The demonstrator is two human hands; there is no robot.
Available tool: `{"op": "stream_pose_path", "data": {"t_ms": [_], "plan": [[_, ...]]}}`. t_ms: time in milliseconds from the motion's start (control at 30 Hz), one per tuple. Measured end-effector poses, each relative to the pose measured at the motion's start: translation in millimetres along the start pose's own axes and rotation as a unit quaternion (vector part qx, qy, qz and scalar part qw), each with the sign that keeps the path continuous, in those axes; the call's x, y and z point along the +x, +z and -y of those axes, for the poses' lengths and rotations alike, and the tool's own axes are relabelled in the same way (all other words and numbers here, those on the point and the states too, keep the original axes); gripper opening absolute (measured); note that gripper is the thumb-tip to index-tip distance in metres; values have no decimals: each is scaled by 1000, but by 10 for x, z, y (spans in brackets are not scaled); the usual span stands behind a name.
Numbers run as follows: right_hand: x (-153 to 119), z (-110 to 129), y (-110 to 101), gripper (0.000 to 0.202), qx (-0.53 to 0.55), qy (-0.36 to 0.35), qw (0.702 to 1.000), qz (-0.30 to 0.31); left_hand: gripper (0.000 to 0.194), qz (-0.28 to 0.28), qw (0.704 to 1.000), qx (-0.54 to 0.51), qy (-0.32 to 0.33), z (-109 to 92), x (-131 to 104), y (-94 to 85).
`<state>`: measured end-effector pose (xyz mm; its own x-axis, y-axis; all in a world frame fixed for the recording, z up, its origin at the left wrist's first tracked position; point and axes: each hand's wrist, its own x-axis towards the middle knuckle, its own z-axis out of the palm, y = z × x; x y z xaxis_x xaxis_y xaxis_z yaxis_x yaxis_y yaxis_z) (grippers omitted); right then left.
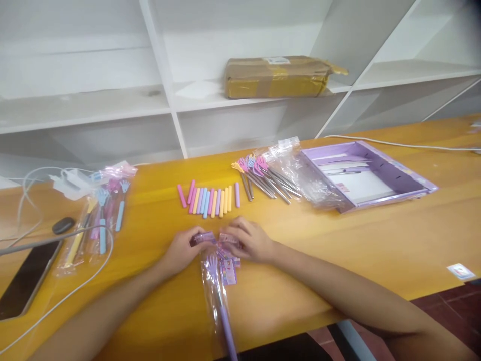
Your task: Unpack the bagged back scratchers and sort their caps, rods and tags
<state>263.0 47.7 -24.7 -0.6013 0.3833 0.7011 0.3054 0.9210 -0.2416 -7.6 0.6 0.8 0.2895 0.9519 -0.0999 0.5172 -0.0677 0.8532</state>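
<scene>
Two bare hands work close together at the near side of a yellow-orange wooden table. The left hand is nearly closed, thumb and fingers pinching a small purple card. Just beside it, the right hand curls its fingers around a pink-and-purple card. Motion blur makes it hard to tell whether the left thumb also grips the clear bag below. In that bag lies a purple hand-shaped scratcher, its fingers toward the hands and its handle reaching the table's near edge. More printed cards lie touching the bag's right side. Beyond the hands is a row of pink, orange, blue, purple and yellow tubes; to their right, metal rods with coloured hand-shaped ends lie bunched by a purple open box. At far left, bagged scratchers lie near a dark phone. Behind, a taped parcel sits on a white shelf.
</scene>
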Motion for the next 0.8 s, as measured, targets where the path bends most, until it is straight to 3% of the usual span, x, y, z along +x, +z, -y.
{"op": "stream_pose_path", "data": {"t_ms": [100,200,233,333,467,667,800], "plan": [[-3,126,58,27,-15,-96,994,43,34,75,995,49,53,-34,-27,-1],[21,213,55,22,-18,-131,987,96,25,133,987,40,88,-57,-58,-65],[35,225,46,22,-19,-132,987,93,24,144,985,23,94,-60,-69,-87],[78,218,16,31,-25,-128,989,67,45,162,981,-18,110,-54,-95,-130],[90,196,4,41,-47,-129,988,74,49,166,979,-22,118,-30,-106,-154],[46,179,31,50,-67,-71,991,87,55,144,982,13,119,93,-114,-123],[38,126,58,37,-52,-44,993,99,40,92,979,64,172,154,-140,-31]]}}
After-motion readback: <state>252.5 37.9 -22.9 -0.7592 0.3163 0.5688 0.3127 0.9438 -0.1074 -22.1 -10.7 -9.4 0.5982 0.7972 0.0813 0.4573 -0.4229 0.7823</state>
